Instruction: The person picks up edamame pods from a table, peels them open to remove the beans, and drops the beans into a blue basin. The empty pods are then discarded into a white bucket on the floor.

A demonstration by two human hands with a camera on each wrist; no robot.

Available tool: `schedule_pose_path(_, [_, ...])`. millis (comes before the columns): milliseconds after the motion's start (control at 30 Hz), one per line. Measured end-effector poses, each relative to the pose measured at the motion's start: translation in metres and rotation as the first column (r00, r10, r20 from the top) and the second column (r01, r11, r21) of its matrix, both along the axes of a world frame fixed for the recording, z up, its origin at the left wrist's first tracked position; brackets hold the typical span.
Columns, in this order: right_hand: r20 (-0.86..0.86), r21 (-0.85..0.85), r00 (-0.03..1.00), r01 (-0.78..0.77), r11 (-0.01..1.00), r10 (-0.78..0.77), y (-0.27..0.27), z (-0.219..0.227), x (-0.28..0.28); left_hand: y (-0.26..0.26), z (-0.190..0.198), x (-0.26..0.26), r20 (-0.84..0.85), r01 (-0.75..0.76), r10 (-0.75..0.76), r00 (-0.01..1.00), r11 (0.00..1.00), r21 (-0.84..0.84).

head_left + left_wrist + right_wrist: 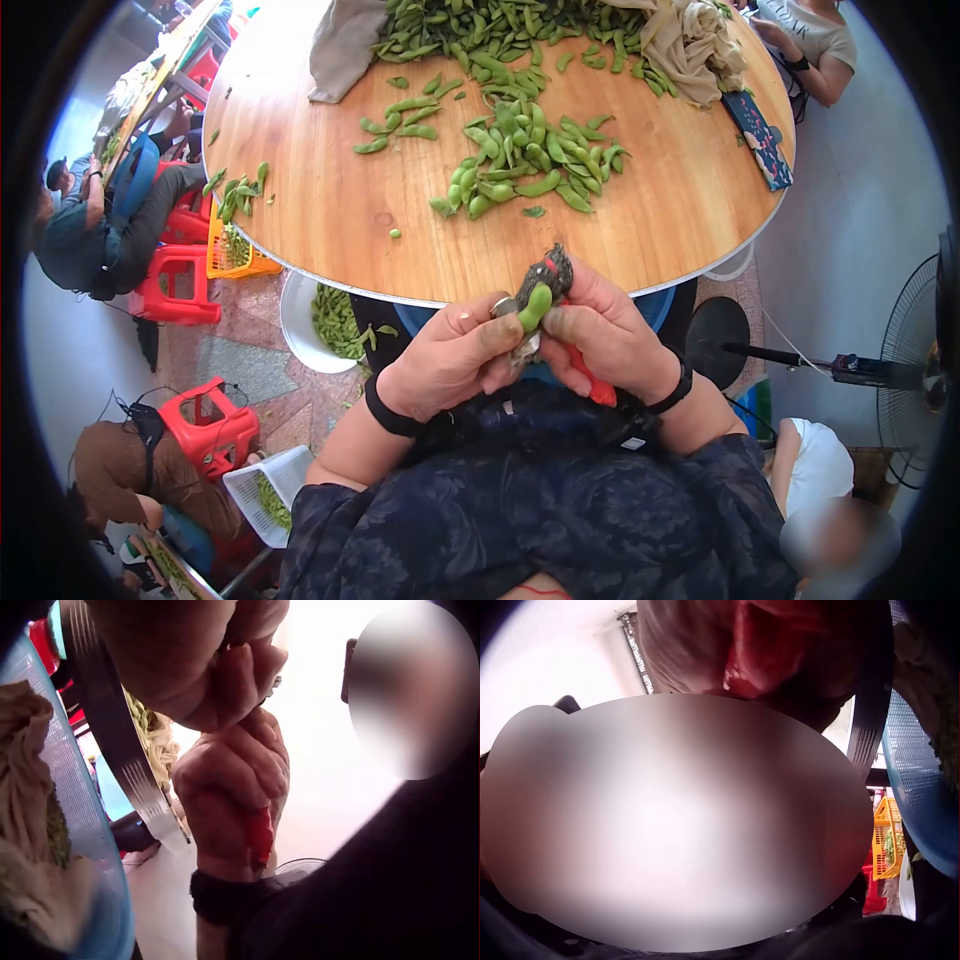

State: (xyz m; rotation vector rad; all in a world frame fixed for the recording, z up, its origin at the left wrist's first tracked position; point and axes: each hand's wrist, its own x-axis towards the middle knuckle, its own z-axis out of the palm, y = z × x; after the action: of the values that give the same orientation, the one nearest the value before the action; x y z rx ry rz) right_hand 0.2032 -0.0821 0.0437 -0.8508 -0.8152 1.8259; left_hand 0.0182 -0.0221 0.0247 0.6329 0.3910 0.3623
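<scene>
A green soybean pod (536, 306) stands between the two hands, just in front of the table's near edge. My left hand (450, 348) pinches the pod near its lower end with thumb and finger; a grey band wraps a fingertip there. My right hand (622, 335) grips a red-handled tool (592, 380), its thumb beside the pod. A dark, crusted piece (546, 272) sticks up behind the pod, between the hands. In the left wrist view the red handle (260, 836) shows under the right hand's curled fingers. The tool's working end is hidden.
Loose pods (520, 150) lie in heaps on the round wooden table (330, 200), with cloths (695, 50) and a patterned fan case (757, 145) behind. A white tub (298, 320) of pods stands below left. A standing fan (905, 370) is at right. Seated people surround the table.
</scene>
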Motion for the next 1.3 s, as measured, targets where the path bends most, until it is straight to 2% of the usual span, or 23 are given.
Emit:
schedule_pose_path(33, [-0.002,0.001,1.0,0.0,1.0,0.0,0.0,-0.002,-0.001,0.002,0.005,0.0,-0.169,0.002,0.034,0.985,0.978,0.209])
schedule_pose_path(67, [0.037,-0.009,0.999,0.027,1.0,-0.027,0.001,-0.004,-0.001,0.001,0.004,0.0,-0.169,0.003,0.033,0.985,0.978,0.209])
schedule_pose_path(100, [0.076,-0.02,0.996,0.056,0.998,-0.054,0.0,-0.005,-0.002,-0.001,0.0,0.002,-0.195,-0.022,0.273,0.942,0.63,0.776])
schedule_pose_path(133, [0.076,-0.022,0.995,0.059,0.998,-0.057,-0.001,-0.006,-0.004,-0.002,-0.001,0.003,-0.059,0.062,0.468,0.882,0.01,0.998])
schedule_pose_path(167, [0.082,-0.006,0.994,0.066,0.998,-0.066,-0.002,-0.007,-0.006,-0.003,0.002,0.004,-0.024,0.102,0.491,0.871,-0.131,0.986])
schedule_pose_path(267, [0.092,0.039,0.992,0.088,0.995,-0.091,-0.009,-0.01,-0.014,-0.005,0.003,0.001,-0.005,0.138,0.51,0.86,-0.224,0.965])
schedule_pose_path(400, [0.011,-0.007,0.99,0.144,0.99,-0.144,-0.012,-0.008,-0.029,-0.003,-0.004,-0.004,0.066,0.052,0.483,0.873,-0.227,0.973])
schedule_pose_path(467, [-0.007,-0.039,0.992,0.129,0.991,-0.129,-0.011,-0.003,-0.031,-0.009,-0.005,-0.003,-0.008,-0.093,0.5,0.866,0.177,0.98])
schedule_pose_path(500, [-0.021,-0.071,0.993,0.116,0.991,-0.118,-0.01,-0.001,-0.032,-0.018,-0.004,-0.005,-0.12,-0.199,0.443,0.888,0.607,0.769])
schedule_pose_path(533, [-0.023,-0.071,0.993,0.118,0.991,-0.12,-0.01,0.0,-0.032,-0.02,-0.004,-0.006,-0.121,-0.197,0.441,0.889,0.608,0.77])
schedule_pose_path(600, [0.015,-0.122,0.998,0.062,0.991,-0.06,-0.01,0.0,-0.03,-0.022,-0.006,-0.008,-0.159,-0.254,0.362,0.919,0.849,0.463])
schedule_pose_path(633, [0.013,-0.123,0.998,0.063,0.99,-0.062,-0.01,0.001,-0.028,-0.022,-0.009,-0.011,-0.162,-0.252,0.36,0.919,0.85,0.462])
schedule_pose_path(733, [0.277,-0.096,0.96,-0.007,0.995,0.034,-0.013,-0.001,-0.02,-0.021,-0.017,-0.022,-0.151,-0.208,0.294,0.944,0.885,0.417])
schedule_pose_path(800, [0.542,0.239,0.795,0.168,0.956,-0.275,-0.019,-0.009,-0.019,-0.022,-0.018,-0.027,-0.182,-0.123,0.25,0.951,0.846,0.519])
schedule_pose_path(833, [0.622,0.48,0.649,0.125,0.869,-0.437,-0.018,-0.006,-0.022,-0.023,-0.018,-0.028,-0.184,-0.122,0.249,0.951,0.849,0.514])
schedule_pose_path(867, [0.624,0.475,0.649,0.128,0.871,-0.436,-0.018,-0.008,-0.023,-0.023,-0.016,-0.028,-0.213,-0.078,0.215,0.953,0.855,0.513])
schedule_pose_path(933, [0.708,0.562,0.595,-0.149,0.813,-0.381,-0.017,-0.015,-0.025,-0.024,-0.014,-0.028,-0.241,-0.028,0.174,0.955,0.86,0.51])
schedule_pose_path(1000, [0.701,0.508,0.635,-0.126,0.852,-0.324,-0.017,-0.022,-0.025,-0.023,-0.014,-0.025,-0.286,-0.063,0.121,0.951,0.977,0.205])
schedule_pose_path(1100, [0.696,0.446,0.673,-0.129,0.886,-0.252,-0.018,-0.031,-0.022,-0.022,-0.015,-0.029,-0.337,0.044,0.05,0.94,0.963,0.267])
schedule_pose_path(1167, [0.788,0.465,0.513,-0.134,0.875,-0.34,-0.021,-0.039,-0.02,-0.02,-0.012,-0.035,-0.356,0.068,0.079,0.931,0.922,0.381])
schedule_pose_path(1200, [0.794,0.47,0.499,-0.141,0.871,-0.347,-0.022,-0.036,-0.017,-0.018,-0.011,-0.04,-0.375,0.092,0.113,0.92,0.868,0.488])
schedule_pose_path(1267, [0.893,0.45,0.176,-0.393,0.802,-0.415,-0.028,-0.029,-0.012,-0.016,-0.008,-0.059,-0.429,0.089,0.212,0.878,0.809,0.581])
schedule_pose_path(1300, [0.915,0.401,0.154,-0.436,0.805,-0.373,-0.029,-0.022,-0.008,-0.016,-0.002,-0.069,-0.457,0.071,0.264,0.85,0.801,0.594])
